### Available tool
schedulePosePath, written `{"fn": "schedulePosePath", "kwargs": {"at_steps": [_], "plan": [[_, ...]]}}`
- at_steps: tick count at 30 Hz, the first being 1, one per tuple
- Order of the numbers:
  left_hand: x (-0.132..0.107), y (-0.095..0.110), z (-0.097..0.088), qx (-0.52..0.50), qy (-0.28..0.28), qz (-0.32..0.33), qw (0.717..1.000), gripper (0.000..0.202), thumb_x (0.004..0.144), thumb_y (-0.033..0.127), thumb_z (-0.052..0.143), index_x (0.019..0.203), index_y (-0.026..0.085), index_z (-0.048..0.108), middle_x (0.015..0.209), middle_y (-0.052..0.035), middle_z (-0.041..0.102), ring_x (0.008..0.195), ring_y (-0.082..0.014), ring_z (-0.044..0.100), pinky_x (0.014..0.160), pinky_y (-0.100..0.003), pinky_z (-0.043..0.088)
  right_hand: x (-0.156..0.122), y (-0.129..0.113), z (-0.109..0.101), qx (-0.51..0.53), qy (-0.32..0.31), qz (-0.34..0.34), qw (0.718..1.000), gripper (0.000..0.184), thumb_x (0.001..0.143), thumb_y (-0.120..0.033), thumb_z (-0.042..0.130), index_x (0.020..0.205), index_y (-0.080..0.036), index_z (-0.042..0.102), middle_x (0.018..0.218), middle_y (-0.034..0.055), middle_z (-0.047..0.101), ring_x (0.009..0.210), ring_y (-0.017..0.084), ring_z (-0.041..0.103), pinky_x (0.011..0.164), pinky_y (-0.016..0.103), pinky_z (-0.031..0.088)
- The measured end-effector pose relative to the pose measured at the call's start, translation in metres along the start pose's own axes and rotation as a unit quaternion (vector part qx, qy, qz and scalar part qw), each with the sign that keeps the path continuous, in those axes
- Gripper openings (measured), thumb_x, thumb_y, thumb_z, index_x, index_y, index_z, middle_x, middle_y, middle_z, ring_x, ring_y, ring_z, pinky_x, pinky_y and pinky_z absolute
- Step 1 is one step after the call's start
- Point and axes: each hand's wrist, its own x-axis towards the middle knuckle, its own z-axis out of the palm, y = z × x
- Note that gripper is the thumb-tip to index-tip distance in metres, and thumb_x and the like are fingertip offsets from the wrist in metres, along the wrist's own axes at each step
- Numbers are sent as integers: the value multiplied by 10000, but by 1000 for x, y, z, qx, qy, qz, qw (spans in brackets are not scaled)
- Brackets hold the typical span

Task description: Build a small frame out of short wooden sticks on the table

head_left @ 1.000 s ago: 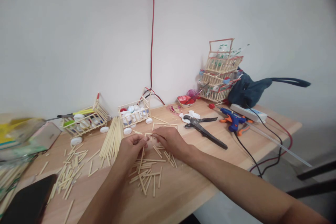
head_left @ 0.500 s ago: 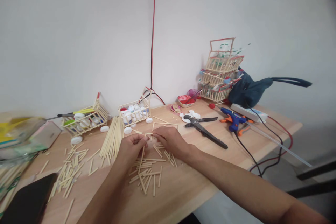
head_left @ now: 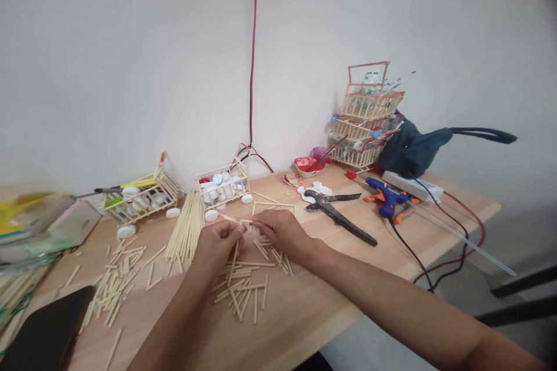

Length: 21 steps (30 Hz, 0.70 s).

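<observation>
Over the middle of the wooden table, my left hand (head_left: 219,242) and my right hand (head_left: 284,233) meet fingertip to fingertip. Both are closed in a pinch on short pale wooden sticks (head_left: 246,222) that form a small joint between them. The fingers hide most of these pieces. A stick frame (head_left: 275,205) lies flat just behind my right hand. Below the hands, loose cut sticks (head_left: 246,290) are scattered. A fan of long uncut sticks (head_left: 186,226) lies to the left of my left hand.
Two wheeled stick carts (head_left: 143,203) (head_left: 224,185) hold bottle caps. To the right lie black-handled cutters (head_left: 339,214), a blue glue gun (head_left: 389,198) and a power strip (head_left: 413,186). Stacked stick baskets (head_left: 368,119) stand behind a red paint dish (head_left: 310,166). A phone (head_left: 46,330) lies front left.
Almost nothing differs. Both hands stay in the same place, with only a slight shift of the small sticks between the fingertips.
</observation>
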Motion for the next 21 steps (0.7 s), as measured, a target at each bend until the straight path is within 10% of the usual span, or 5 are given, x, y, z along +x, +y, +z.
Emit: {"fn": "schedulePosePath", "kwargs": {"at_steps": [21], "plan": [[6,-10,-4,17,-21,16,1000,368,623,501,675,663,137,638,485,25,512,404,-101,424,416,-224,286,-1,1,-2,-3,1,-10,1000,226,925,-170,455,793,-153,637,750,30,641,706,123,544,670,208,374]]}}
